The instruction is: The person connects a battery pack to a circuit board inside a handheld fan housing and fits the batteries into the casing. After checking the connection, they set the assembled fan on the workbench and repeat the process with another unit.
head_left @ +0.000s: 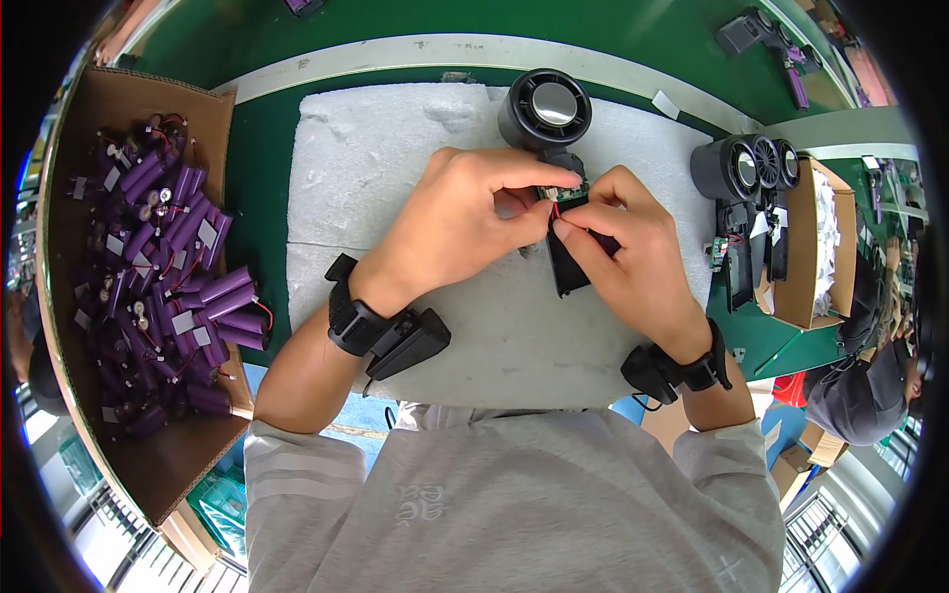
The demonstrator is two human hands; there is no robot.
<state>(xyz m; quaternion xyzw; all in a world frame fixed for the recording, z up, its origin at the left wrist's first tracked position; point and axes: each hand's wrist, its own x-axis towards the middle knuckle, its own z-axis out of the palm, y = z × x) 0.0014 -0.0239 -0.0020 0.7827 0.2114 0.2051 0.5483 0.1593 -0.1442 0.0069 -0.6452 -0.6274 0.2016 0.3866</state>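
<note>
A black handheld fan [514,111] lies on the white foam pad, its round head away from me and its handle [567,275] toward me. At the top of the handle is a small green circuit board [573,191], pinched by thumb and forefinger of my left hand [460,203]. Close beside it, my right hand [643,247] has its fingertips closed on thin red wires [556,211] that run to the board. Something dark purple inside the handle is partly covered by my right fingers. Exactly how the wire ends meet the board is hidden by my fingertips.
At left stands a cardboard box [148,484] of purple battery cells [188,321] with wires. Several more fans [736,173] lie right of the foam pad [356,148], beside a small carton [840,247]. Another fan part [756,35] rests at the far right, beyond a pale rail [395,51].
</note>
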